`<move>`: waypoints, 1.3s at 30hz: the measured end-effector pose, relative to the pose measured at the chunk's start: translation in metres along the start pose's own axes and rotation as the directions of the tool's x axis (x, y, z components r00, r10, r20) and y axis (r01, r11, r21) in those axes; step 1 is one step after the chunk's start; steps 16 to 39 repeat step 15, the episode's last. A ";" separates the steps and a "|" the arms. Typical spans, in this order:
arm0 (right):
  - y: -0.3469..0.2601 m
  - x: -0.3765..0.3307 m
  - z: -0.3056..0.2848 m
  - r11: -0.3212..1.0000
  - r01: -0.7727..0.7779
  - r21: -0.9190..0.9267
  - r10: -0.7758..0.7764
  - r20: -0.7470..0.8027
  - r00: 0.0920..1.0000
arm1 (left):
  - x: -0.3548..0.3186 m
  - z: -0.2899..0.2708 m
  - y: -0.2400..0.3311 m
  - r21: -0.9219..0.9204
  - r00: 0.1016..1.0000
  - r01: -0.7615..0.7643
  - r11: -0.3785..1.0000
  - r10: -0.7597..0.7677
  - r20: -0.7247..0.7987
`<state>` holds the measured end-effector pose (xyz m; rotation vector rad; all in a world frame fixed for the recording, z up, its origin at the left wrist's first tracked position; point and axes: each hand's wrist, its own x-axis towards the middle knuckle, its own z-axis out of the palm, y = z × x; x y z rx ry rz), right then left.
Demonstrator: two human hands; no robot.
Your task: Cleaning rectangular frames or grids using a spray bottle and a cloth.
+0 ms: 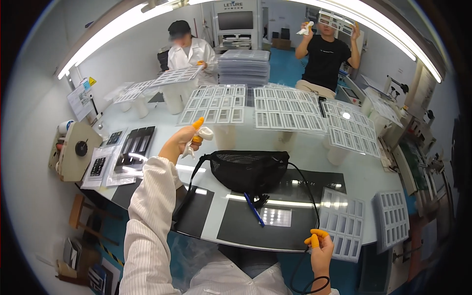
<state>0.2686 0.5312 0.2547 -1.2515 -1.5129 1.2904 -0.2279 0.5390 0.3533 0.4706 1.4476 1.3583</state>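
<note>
My left hand (186, 141), with orange finger cots, reaches over the table and is closed on a crumpled white cloth (204, 133). Just right of it lies a black mesh waist bag (250, 169) with thin black straps. At the table's front edge my right hand (322, 248), also in orange finger cots, pinches a thin black cord (293, 278) that loops down by the wrist. The bag's strap runs down to these fingers; whether it is the same cord I cannot tell. A blue pen (254, 210) rests on the black mat (241, 226) below the bag.
White gridded trays (216, 104) stand on round white supports across the table. More trays (341, 223) lie at the right, near my right hand. Flat packs with black parts (101, 162) lie left. Two people work across the table, one holding up a tray (337, 22).
</note>
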 end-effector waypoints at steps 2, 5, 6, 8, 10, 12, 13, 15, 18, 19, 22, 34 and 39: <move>-0.002 0.004 0.007 1.000 0.010 0.009 -0.011 0.035 0.999 | -0.008 -0.006 -0.006 0.009 0.999 -0.015 1.000 0.015 0.032; 0.002 0.004 0.010 1.000 0.012 -0.002 -0.012 0.028 1.000 | -0.026 -0.020 -0.020 0.050 0.998 -0.039 0.998 0.036 0.054; 0.004 0.004 0.011 1.000 0.021 -0.017 -0.021 0.002 1.000 | -0.036 -0.021 -0.024 0.044 0.999 -0.029 0.999 0.028 0.035; 0.010 0.005 0.010 0.999 0.027 -0.044 -0.027 -0.003 1.000 | -0.054 -0.022 -0.035 0.174 0.857 -0.316 0.933 0.359 -0.369; 0.011 0.006 0.010 0.996 0.040 -0.081 -0.044 -0.049 0.998 | -0.072 -0.040 -0.043 0.255 0.753 -0.425 0.868 0.496 -0.432; 0.013 0.007 0.010 0.997 0.037 -0.061 -0.038 -0.024 0.999 | -0.080 -0.063 -0.056 0.388 0.636 -0.511 0.767 0.641 -0.430; 0.014 0.007 0.011 0.999 0.032 -0.043 -0.033 -0.029 0.999 | -0.078 -0.077 -0.065 0.392 0.632 -0.508 0.767 0.641 -0.435; 0.012 0.007 0.016 0.994 0.074 -0.085 -0.074 -0.001 0.997 | -0.076 -0.095 -0.082 0.793 0.500 -0.259 0.552 0.779 -0.379; 0.012 0.007 0.016 0.994 0.074 -0.085 -0.074 -0.001 0.997 | -0.076 -0.095 -0.082 0.793 0.500 -0.259 0.552 0.779 -0.379; 0.012 0.007 0.016 0.994 0.074 -0.085 -0.074 -0.001 0.997 | -0.076 -0.095 -0.082 0.793 0.500 -0.259 0.552 0.779 -0.379; 0.012 0.007 0.016 0.994 0.074 -0.085 -0.074 -0.001 0.997 | -0.076 -0.095 -0.082 0.793 0.500 -0.259 0.552 0.779 -0.379; 0.012 0.007 0.016 0.994 0.074 -0.085 -0.074 -0.001 0.997 | -0.076 -0.095 -0.082 0.793 0.500 -0.259 0.552 0.779 -0.379; 0.012 0.007 0.016 0.994 0.074 -0.085 -0.074 -0.001 0.997 | -0.076 -0.095 -0.082 0.793 0.500 -0.259 0.552 0.779 -0.379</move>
